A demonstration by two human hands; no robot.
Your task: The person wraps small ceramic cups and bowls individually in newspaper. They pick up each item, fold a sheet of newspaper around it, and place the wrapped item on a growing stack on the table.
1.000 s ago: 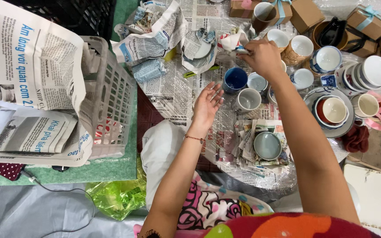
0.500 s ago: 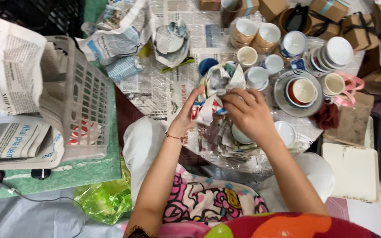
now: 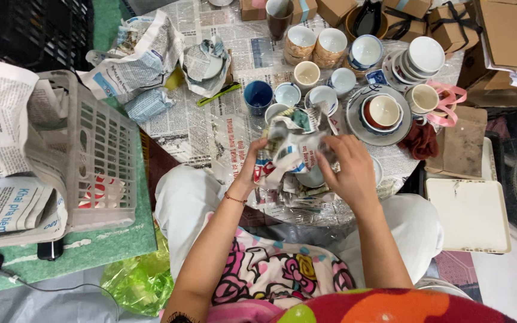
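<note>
- A second ago the right hand (image 3: 348, 170) was far up among the cups (image 3: 321, 45), and the left hand (image 3: 255, 164) lay flat on the bench (image 3: 210, 128).
- Now both hands are close together, just over the lap.
- Their fingers are curled around a crumpled newspaper bundle (image 3: 294, 146), holding it from both sides.
- So the paper is now being worked around something; what is inside is hidden.
</note>
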